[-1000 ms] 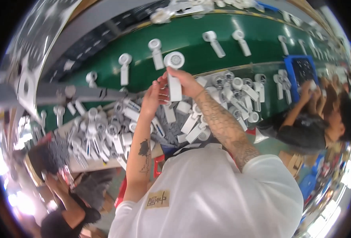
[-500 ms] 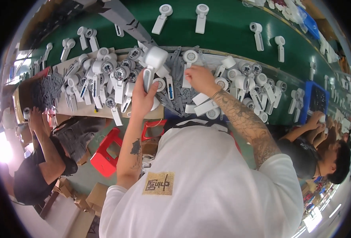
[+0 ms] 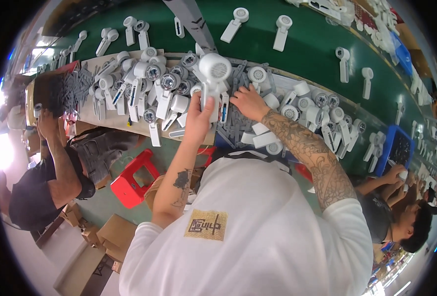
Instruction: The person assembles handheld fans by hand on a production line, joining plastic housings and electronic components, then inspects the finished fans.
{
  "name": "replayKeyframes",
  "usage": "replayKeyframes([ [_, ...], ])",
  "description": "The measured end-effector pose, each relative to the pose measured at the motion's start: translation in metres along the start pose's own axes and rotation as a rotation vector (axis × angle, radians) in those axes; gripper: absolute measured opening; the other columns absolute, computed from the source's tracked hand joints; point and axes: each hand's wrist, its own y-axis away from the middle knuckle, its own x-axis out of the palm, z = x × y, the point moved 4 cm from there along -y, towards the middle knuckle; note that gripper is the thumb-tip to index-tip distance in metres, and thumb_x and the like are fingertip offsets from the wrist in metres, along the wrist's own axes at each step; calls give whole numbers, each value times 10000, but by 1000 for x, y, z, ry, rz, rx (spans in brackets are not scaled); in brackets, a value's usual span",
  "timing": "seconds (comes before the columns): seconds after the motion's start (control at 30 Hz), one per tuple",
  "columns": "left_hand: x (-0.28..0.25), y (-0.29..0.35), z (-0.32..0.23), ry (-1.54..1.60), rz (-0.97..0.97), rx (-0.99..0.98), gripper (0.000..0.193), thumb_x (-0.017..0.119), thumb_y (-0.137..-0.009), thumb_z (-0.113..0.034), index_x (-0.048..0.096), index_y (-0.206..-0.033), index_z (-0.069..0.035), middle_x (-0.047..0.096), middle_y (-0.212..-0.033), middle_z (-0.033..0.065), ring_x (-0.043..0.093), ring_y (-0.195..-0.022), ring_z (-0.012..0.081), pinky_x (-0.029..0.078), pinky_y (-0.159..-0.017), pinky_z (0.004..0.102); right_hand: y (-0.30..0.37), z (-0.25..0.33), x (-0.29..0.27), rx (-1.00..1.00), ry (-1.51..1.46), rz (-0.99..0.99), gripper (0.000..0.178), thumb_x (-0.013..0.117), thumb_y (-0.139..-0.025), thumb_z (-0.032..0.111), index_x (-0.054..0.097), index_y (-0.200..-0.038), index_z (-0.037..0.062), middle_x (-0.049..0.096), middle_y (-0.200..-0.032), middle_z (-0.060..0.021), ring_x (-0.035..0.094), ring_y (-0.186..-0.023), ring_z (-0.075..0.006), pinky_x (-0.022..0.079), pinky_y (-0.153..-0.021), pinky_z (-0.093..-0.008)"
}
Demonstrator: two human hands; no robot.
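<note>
Nearest, across a white T-shirt, a tan woven patch with bold dark characters, the plainest writing in view. Off to the left, below the bench, a red stool. Further out, the left hand wrapped around the handle of a white handheld fan, raised over the bench with its round grille in view. Just to the right, the right hand, fingers bent and lowered over loose grey strips; cannot tell whether grasping one. Heaped to the left, more white fans, some with open heads and narrow blue strips along the handles; to the right, a second heap. Beyond, a green surface with spaced-out fans, and above it a grey bar with dark angular marks, too unclear to read. Far right, a blue tray near a co-worker in dark clothing.
</note>
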Motion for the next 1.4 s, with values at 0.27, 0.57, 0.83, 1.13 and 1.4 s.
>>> replayKeyframes([
  [0.27,-13,-5,-6,481,242,29,480,492,-993,-297,336,-1417,-135,578,-1045,118,603,-881,227,517,-785,385,13,-8,-61,406,-1025,-104,182,702,-807,76,621,-970,73,636,-890,-29,606,-806,-161,484,-703,-330],
  [0.57,28,-15,-6,387,163,-35,551,496,-995,-217,239,-1465,-88,545,-1200,91,569,-1079,180,517,-820,359,22,12,-113,563,-1634,-326,231,660,-901,147,651,-1076,-3,677,-845,-40,611,-719,-83,503,-631,-232],
  [0.83,22,-15,-16,-307,-69,303,613,708,-804,-48,360,-1308,-15,568,-1133,129,613,-934,207,519,-766,314,55,2,-77,685,-1689,-233,209,622,-915,139,610,-1077,8,641,-926,-39,598,-777,-102,498,-663,-241],
  [1.13,58,2,-11,-293,-19,272,511,643,-783,0,391,-1227,-8,546,-1113,166,581,-987,269,482,-828,361,43,11,-94,759,-1892,-419,229,670,-888,223,581,-979,33,632,-900,-56,596,-786,-107,490,-694,-252],
  [1.4,67,21,-17,-767,-142,653,744,705,-707,-37,330,-1347,7,392,-1225,229,477,-1095,401,440,-903,454,48,19,-113,717,-1574,-413,307,715,-853,274,666,-946,-15,632,-771,-25,559,-655,-94,458,-601,-228],
])
